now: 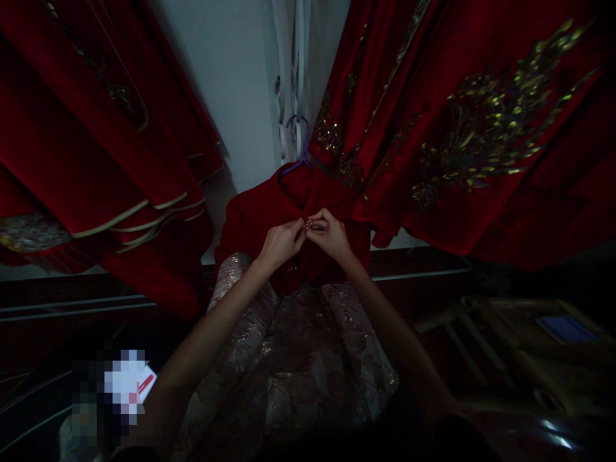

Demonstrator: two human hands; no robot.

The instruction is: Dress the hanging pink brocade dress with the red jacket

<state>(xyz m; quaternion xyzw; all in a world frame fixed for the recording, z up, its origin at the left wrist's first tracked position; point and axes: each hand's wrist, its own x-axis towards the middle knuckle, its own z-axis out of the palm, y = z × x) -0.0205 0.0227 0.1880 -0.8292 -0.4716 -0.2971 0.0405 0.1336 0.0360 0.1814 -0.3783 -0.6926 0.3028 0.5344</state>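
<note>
A red garment point(250, 221) hangs on a purple hanger point(299, 144) straight ahead, with a pale gold brocade skirt part point(308, 359) below it. My left hand point(282, 242) and my right hand point(330, 234) meet at the garment's front, just under the collar. Both are pinched together on a small fastening point(309, 224) there, fingertips touching. What exactly sits between the fingers is too small and dark to make out.
Red robes with white trim point(96, 160) hang at the left. Red robes with gold embroidery point(481, 122) hang at the right. A pale wall point(240, 83) stands behind. Dark wooden furniture point(505, 346) lies low at the right. A white card point(132, 385) shows at bottom left.
</note>
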